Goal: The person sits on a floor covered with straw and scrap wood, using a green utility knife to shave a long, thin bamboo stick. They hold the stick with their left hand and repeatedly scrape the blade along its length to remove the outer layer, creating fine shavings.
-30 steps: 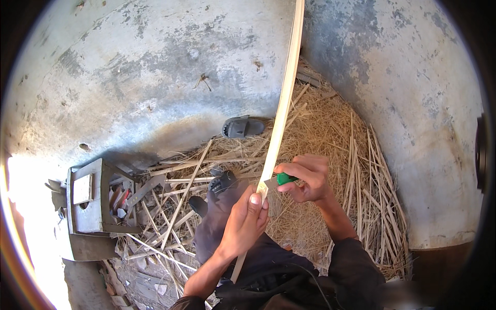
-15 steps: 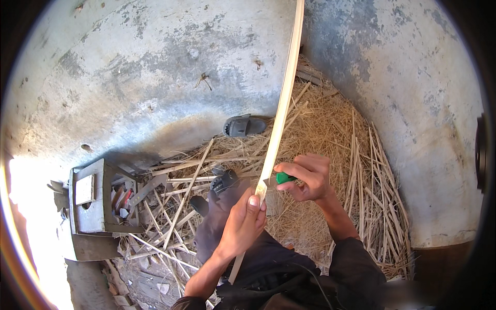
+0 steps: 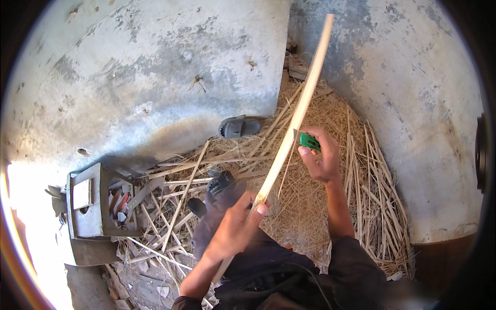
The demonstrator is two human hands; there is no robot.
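A long pale bamboo strip [image 3: 277, 164] slants up and away from me, its far end in front of the wall. My left hand [image 3: 235, 227] is closed around its lower part, by a darker node, and the near end runs back over my forearm. In my right hand [image 3: 326, 157] is a green utility knife [image 3: 310, 142], gripped between thumb and fingers. Its blade is at the right edge of the strip, about midway along. A thin sliver [image 3: 285, 173] hangs down below the blade.
Shavings [image 3: 325, 111] cover the floor ahead. Many split strips [image 3: 385, 206] lie along the right wall. At left, a wooden box [image 3: 90, 206] holds assorted items, with more loose strips beside it. A dark sandal [image 3: 239, 127] lies by the far wall.
My right hand and the knife have moved up and away along the strip, from near my left hand. The strip has tilted to the right, and its far end has come into view.
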